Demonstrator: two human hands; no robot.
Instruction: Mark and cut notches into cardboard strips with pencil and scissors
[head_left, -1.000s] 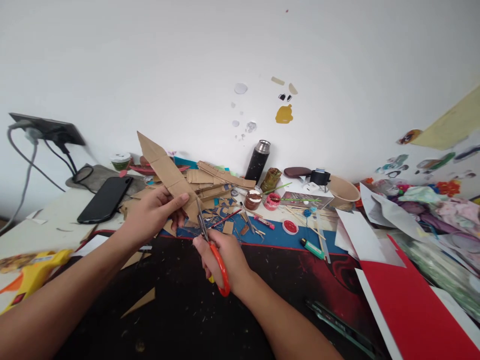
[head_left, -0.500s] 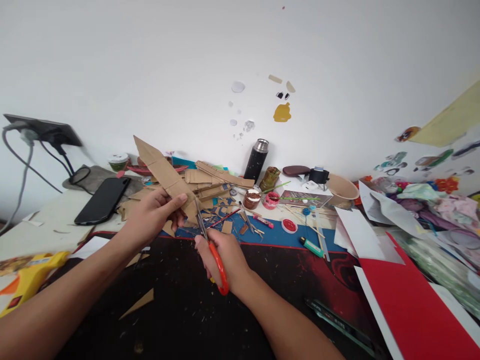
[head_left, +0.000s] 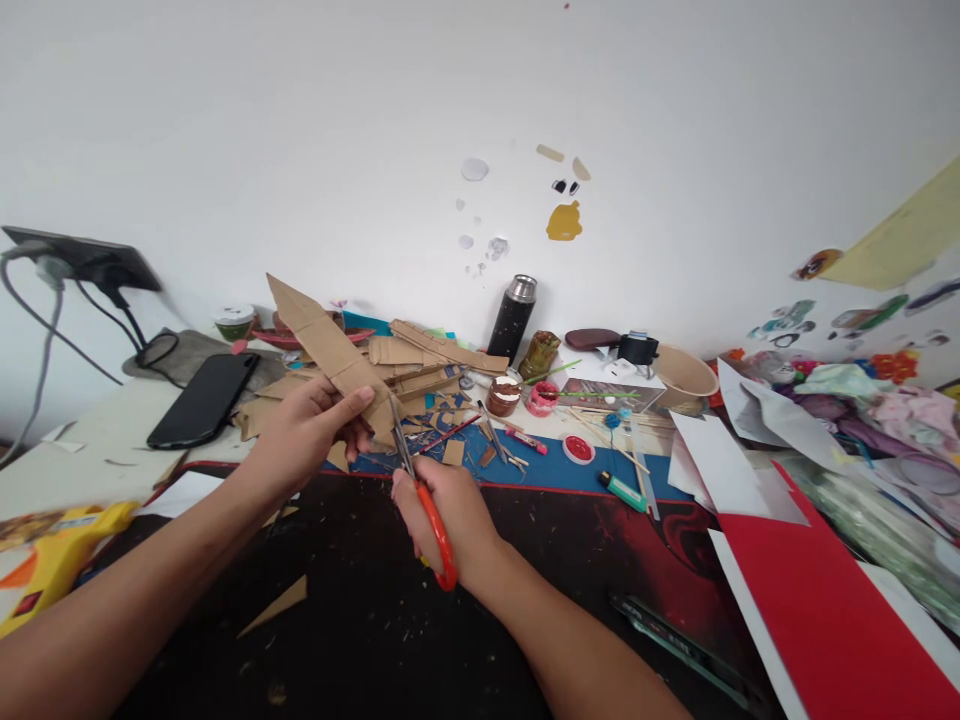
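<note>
A long cardboard strip (head_left: 330, 348) with a pointed far end tilts up to the left. My left hand (head_left: 319, 425) pinches it near its lower end, thumb on top and fingers beneath. In my right hand (head_left: 446, 515) are scissors with orange-red handles (head_left: 439, 540), closed around by the fingers. The scissor blades are at the right edge of the strip's lower end; whether they are parted is hard to tell. A thin triangular cardboard scrap (head_left: 276, 606) lies on the black mat (head_left: 360, 620) below my hands.
Cardboard scraps (head_left: 442, 350) pile up behind my hands. A black flask (head_left: 513, 318), paint jars (head_left: 504, 394) and a teal marker (head_left: 622, 492) stand or lie beyond. Left are a phone (head_left: 204, 400) and yellow glue gun (head_left: 64, 560); right, red paper (head_left: 832, 610) and a cutter (head_left: 682, 645).
The view has shifted very slightly. Both hands, the cardboard strip and the scissors keep nearly the same places.
</note>
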